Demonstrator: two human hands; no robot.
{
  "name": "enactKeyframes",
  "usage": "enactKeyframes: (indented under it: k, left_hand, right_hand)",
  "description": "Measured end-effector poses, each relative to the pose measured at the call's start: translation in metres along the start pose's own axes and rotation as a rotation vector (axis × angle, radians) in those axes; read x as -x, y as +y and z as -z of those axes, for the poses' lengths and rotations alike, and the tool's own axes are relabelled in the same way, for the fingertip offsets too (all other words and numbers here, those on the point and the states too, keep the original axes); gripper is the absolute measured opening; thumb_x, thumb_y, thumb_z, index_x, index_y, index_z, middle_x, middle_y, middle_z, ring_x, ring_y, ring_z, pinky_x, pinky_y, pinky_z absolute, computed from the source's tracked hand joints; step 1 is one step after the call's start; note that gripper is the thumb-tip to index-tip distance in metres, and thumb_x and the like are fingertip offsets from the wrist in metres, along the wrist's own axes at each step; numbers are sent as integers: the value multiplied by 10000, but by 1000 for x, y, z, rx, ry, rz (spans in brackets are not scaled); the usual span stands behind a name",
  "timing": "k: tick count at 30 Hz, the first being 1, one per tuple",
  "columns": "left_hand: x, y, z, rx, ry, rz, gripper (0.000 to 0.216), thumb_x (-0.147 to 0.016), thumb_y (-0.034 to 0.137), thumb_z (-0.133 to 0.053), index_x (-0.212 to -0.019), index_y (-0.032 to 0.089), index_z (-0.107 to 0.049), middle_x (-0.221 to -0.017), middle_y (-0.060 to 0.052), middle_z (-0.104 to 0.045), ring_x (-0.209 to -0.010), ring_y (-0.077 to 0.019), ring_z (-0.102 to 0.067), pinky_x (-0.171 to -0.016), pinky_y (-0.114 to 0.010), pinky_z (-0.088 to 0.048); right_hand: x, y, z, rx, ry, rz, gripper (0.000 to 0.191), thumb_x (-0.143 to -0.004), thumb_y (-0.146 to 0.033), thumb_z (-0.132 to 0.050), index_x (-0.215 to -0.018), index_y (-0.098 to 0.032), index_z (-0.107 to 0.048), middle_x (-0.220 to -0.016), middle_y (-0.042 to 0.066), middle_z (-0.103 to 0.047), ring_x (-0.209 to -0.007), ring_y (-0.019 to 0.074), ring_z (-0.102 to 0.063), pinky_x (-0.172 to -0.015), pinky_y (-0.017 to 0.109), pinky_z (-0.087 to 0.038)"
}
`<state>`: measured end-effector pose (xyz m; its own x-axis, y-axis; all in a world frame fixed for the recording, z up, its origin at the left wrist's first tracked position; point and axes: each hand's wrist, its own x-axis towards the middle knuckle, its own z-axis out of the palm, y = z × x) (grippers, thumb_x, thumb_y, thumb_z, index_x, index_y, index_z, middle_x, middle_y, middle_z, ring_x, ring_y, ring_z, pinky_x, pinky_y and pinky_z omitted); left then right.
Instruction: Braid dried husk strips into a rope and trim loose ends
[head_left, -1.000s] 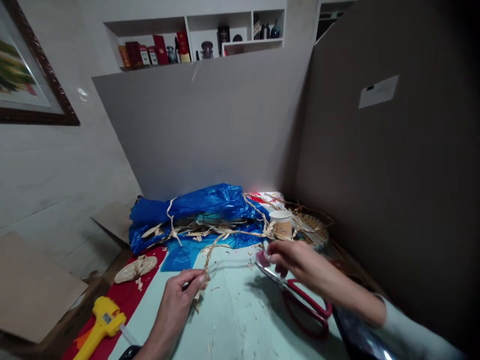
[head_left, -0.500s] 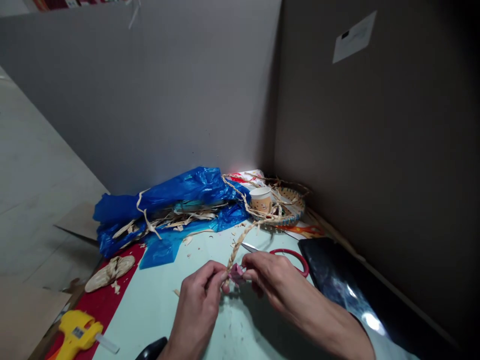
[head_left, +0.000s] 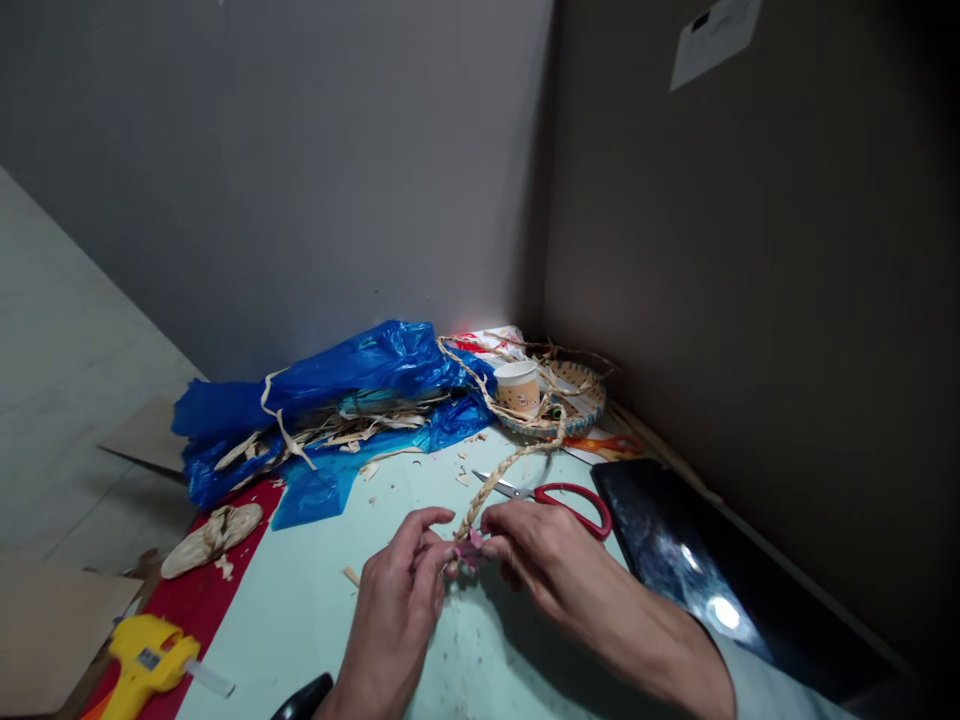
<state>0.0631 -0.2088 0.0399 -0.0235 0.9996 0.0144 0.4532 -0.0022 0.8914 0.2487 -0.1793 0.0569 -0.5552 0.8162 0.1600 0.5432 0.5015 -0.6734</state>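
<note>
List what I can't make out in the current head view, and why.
- Near end of the braid: hidden by the left hand and the pink piece.
- Tips of some right hand fingers: curled under, out of sight.
- Yellow glue gun's handle: cut off by the bottom edge.
- Black object by the left wrist: cut off below, so unidentifiable.
- White label's print: too small to read.

A pale grey sleeve (head_left: 766,688) shows at four o'clock. Its plain edge stops well short of the right hand (head_left: 546,555).
</note>
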Motion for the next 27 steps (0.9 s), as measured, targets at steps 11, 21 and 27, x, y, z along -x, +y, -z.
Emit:
enactKeyframes:
  k: [11, 21, 27]
  left_hand:
    - [1, -1, 3, -144, -74, -184, 264, -947, 266, -376, -1210, 253, -395, -725, 57, -678, -617, -144, -608, -601, -230, -439]
    - [3, -1, 2, -179, -110, -186, 286, -941, 244, -376, -1227, 244, -375, -881, -5, -754, -763, -154, -689, -739, -237, -493]
    - [3, -4, 3, -155, -118, -203, 284, -936, 258, -367, -1218, 251, -398, -808, 4, -744, -754, -178, -699, -727, -265, -508]
  right_hand:
    - [0, 5, 8, -200, -96, -36, 325, -1014, -324, -386, -843, -198, -632, -681, -13, -665, -659, 138, -599, -664, 257, -392]
    - [0, 3, 6, -97, -57, -5, 281, -988, -246, -417, -760, -191, -572, -676, -13, -629, -613, 131, -547, -633, 254, -372]
    - [2, 1, 4, -50, -46, 13, 285, -992, -251, -398, -778, -187, -575, -720, 10, -613, -654, 149, -527, -655, 273, -368]
